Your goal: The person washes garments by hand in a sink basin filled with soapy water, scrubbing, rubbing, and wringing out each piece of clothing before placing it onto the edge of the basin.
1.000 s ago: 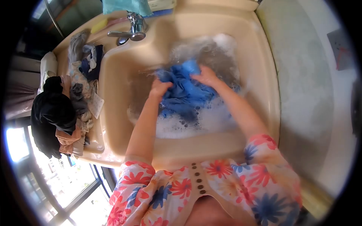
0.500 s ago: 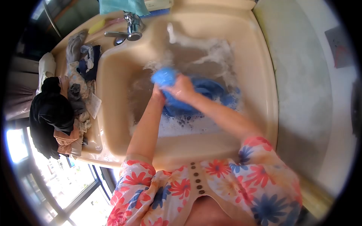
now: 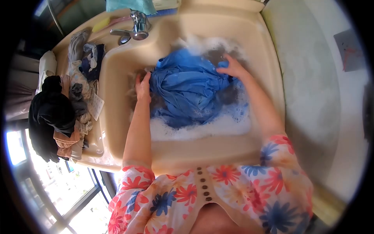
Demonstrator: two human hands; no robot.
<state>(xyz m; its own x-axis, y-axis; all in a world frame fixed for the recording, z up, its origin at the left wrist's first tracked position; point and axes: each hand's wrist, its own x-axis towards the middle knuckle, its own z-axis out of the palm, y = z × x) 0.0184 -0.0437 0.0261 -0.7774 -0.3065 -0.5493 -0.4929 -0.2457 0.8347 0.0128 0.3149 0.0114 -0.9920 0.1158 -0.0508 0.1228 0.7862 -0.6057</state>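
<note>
A wet blue garment point(image 3: 187, 84), its exact kind unclear in the folds, lies bunched in soapy water in the beige sink point(image 3: 187, 150). At its left edge is my left hand point(image 3: 143, 87), thumb and fingers apart. My right hand point(image 3: 234, 69) is over the garment's right side, fingers spread. A bit of blue cloth shows between its thumb and fingers, and I see no firm grip on it. White suds point(image 3: 194, 130) float along the near side of the water and at the back.
A chrome faucet point(image 3: 139, 25) stands at the back left of the sink. On the left ledge lie a black garment point(image 3: 52, 109), a peach cloth point(image 3: 66, 139) and several other clothes. A teal cloth point(image 3: 130, 5) is behind the faucet. A pale wall point(image 3: 307, 78) borders the right side.
The blue garment was bunched up between both hands; now it is spread wider across the water. My hands have moved apart, left and right.
</note>
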